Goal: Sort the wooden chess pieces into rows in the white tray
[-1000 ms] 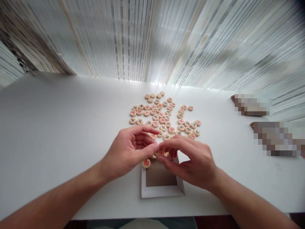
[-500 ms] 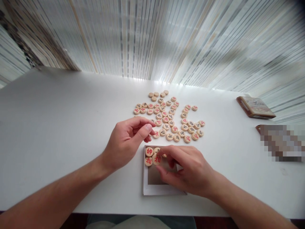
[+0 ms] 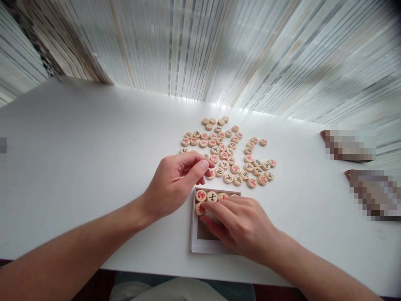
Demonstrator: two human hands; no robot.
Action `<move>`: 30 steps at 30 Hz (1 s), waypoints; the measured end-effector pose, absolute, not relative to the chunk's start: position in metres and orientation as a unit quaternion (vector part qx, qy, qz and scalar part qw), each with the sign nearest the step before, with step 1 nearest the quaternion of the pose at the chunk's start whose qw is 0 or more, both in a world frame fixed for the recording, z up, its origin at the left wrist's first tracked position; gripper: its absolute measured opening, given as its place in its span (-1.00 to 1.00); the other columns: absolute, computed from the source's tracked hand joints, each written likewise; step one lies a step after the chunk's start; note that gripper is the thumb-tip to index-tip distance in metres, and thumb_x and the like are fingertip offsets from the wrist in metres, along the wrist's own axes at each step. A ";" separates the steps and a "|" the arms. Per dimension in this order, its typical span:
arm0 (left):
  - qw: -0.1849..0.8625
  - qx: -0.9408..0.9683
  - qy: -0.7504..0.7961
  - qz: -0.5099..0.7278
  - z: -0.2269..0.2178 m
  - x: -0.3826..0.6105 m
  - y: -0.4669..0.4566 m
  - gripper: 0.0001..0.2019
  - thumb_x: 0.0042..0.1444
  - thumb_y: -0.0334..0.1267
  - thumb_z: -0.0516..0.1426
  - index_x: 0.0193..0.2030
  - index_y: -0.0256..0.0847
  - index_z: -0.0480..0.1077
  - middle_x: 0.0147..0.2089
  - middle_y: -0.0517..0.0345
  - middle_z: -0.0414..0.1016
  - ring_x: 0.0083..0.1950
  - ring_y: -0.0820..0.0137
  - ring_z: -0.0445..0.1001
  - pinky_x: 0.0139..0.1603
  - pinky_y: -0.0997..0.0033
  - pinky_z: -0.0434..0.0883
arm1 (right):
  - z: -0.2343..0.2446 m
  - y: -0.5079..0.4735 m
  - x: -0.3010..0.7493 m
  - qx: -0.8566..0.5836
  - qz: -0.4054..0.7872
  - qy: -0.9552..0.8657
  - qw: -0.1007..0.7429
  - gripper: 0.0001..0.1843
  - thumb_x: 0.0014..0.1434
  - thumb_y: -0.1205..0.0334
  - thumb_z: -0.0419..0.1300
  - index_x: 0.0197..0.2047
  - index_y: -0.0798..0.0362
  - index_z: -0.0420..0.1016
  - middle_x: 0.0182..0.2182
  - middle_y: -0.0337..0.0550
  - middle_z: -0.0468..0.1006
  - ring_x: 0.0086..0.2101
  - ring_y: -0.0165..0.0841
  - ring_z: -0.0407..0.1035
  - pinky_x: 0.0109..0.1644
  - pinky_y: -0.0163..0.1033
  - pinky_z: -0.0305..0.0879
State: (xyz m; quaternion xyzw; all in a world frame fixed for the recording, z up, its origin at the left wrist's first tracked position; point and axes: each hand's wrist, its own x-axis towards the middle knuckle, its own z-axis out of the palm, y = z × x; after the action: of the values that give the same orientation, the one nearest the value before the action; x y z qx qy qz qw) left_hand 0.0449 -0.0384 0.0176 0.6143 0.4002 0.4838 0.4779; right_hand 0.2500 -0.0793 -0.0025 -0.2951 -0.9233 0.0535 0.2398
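My right hand [image 3: 239, 221] reaches into a shallow open box [image 3: 194, 238]. Its index fingertip and thumb close at the right edge of a wooden Chinese chess piece [image 3: 199, 210] with a red character. The spot under those fingers is hidden. Along the box's far wall lie a red-marked piece [image 3: 201, 195], a black-marked piece [image 3: 212, 197] and another red-marked piece [image 3: 222, 196], partly covered by my hand. My left hand [image 3: 178, 182] hovers beyond the box's far left corner, thumb against curled fingers; whether anything is inside is hidden.
Many loose Chinese chess pieces [image 3: 234, 169] with red or black characters spread over the white table [image 3: 94, 167] beyond the box. Several plain-faced pieces [image 3: 209, 126] sit at the back. Two flat boxes [image 3: 332, 146] lie at the right. A striped curtain [image 3: 188, 50] hangs behind.
A red-marked piece that was tilted in my right fingers is now hidden beneath that hand, which has lowered into the box. My left hand keeps its pose. The view has shifted slightly.
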 end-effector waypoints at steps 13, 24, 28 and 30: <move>0.470 0.620 0.408 0.477 0.016 0.046 -0.038 -0.79 0.40 -0.27 0.19 -0.21 -0.27 0.65 -0.33 0.15 0.66 -0.35 0.47 0.60 -0.29 0.56 0.59 | -0.003 -0.079 0.251 -0.290 0.052 -0.924 0.244 -0.70 0.54 0.32 0.14 -0.22 0.13 0.65 -0.54 -0.26 0.51 -0.55 -0.36 0.27 -0.39 -0.16 0.11; 0.453 0.621 0.423 0.480 0.019 0.042 -0.035 -0.76 0.42 -0.25 0.18 -0.21 -0.25 0.65 -0.33 0.17 0.67 -0.36 0.46 0.59 -0.29 0.51 0.58 | 0.003 -0.070 0.259 -0.290 0.071 -0.908 0.294 -0.81 0.48 0.23 0.26 -0.16 0.13 0.64 -0.54 -0.28 0.51 -0.56 -0.41 0.32 -0.46 -0.23 0.17; 0.434 0.614 0.443 0.489 0.020 0.037 -0.031 -0.76 0.42 -0.21 0.19 -0.19 -0.23 0.67 -0.33 0.15 0.68 -0.33 0.41 0.61 -0.25 0.45 0.58 | 0.013 -0.047 0.277 -0.349 0.050 -0.850 0.392 -0.89 0.38 0.24 0.36 -0.22 0.08 0.63 -0.58 -0.35 0.53 -0.61 -0.51 0.31 -0.47 -0.35 0.23; 0.425 0.608 0.461 0.488 0.018 0.032 -0.027 -0.75 0.42 -0.18 0.20 -0.18 -0.21 0.68 -0.31 0.14 0.69 -0.33 0.39 0.61 -0.24 0.40 0.58 | 0.014 -0.029 0.290 -0.416 0.028 -0.793 0.444 -0.81 0.34 0.23 0.38 -0.35 0.04 0.60 -0.67 -0.39 0.41 -0.66 -0.52 0.20 -0.53 -0.35 0.14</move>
State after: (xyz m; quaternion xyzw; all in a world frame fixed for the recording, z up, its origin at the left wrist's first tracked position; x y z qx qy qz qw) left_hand 0.0319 -0.0273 0.0184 0.6075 0.4607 0.4881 0.4247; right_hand 0.2898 -0.0293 0.0138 -0.4164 -0.7930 0.0276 0.4438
